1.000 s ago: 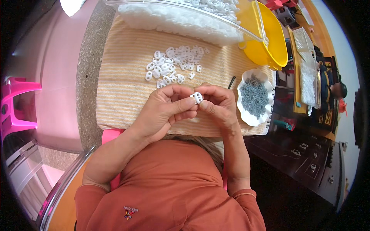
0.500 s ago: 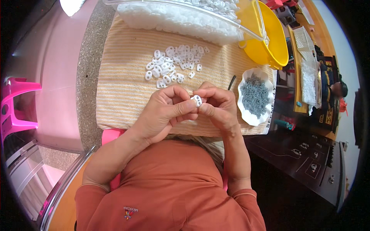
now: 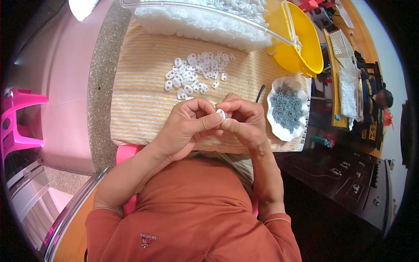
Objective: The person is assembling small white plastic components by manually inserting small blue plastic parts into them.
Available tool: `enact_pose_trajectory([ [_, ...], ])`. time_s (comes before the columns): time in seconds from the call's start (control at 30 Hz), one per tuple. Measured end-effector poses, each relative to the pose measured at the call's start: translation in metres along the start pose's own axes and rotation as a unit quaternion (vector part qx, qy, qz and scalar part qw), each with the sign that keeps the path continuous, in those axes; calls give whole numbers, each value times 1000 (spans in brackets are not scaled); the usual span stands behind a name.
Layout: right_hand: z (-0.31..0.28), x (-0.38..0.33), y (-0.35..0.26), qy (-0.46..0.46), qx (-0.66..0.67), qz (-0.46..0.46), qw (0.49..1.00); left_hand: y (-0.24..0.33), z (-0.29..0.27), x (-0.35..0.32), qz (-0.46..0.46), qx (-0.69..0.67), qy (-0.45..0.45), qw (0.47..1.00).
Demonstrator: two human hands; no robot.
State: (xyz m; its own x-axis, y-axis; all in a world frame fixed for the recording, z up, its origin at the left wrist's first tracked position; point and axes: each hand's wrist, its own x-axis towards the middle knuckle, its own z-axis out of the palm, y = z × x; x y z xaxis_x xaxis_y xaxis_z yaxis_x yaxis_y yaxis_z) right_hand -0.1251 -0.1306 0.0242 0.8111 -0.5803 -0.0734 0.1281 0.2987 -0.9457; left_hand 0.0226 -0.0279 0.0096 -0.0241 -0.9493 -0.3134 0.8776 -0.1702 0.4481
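Note:
Between my hands, above the near part of a striped cloth (image 3: pixel 144 105), is a small white plastic two-hole cord lock (image 3: pixel 221 113). My left hand (image 3: pixel 185 124) pinches it from the left with thumb and fingers. From the right, the thumb and forefinger of my right hand (image 3: pixel 246 120) also press on it, and fingertips cover much of the piece. Beyond my hands lies a loose pile of similar white two-hole pieces (image 3: pixel 192 74). Right of my right hand, a white scalloped dish (image 3: pixel 271 117) holds many small grey pieces that look like springs (image 3: pixel 286 105).
A clear bin (image 3: pixel 235 18) full of white pieces stands at the far edge of the cloth, beside a yellow basin (image 3: pixel 313 48). A thin black stick (image 3: pixel 260 93) lies near the dish. On the left floor is a pink stool (image 3: pixel 22 115). A dark tabletop (image 3: pixel 331 179) is at right.
The cord lock has turned between my fingers, so its two-hole face shows less. My right thumb and forefinger have shifted slightly over it. The view has moved a little.

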Motion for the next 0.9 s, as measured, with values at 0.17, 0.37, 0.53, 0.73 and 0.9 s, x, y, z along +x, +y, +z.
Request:
enact_pose_trajectory([
  [0.17, 5, 1, -12, -4, 64, 72, 995, 6, 0, 1, -10, 13, -8, 1000],
  [0.37, -3, 0, -11, -39, -2, 8, 999, 2, -1, 0, 9, 50, -38, 998],
  [0.53, -3, -13, -17, 85, -101, 8, 991, 0, 1, -3, 5, 52, -8, 999],
  [0.73, -33, -15, -43, 258, -247, -130, 925, 1, 5, -4, 19, 77, -2, 997],
  [0.9, -51, -20, -76, 290, -302, -188, 888, 3, 0, 0, 53, 94, 2, 994],
])
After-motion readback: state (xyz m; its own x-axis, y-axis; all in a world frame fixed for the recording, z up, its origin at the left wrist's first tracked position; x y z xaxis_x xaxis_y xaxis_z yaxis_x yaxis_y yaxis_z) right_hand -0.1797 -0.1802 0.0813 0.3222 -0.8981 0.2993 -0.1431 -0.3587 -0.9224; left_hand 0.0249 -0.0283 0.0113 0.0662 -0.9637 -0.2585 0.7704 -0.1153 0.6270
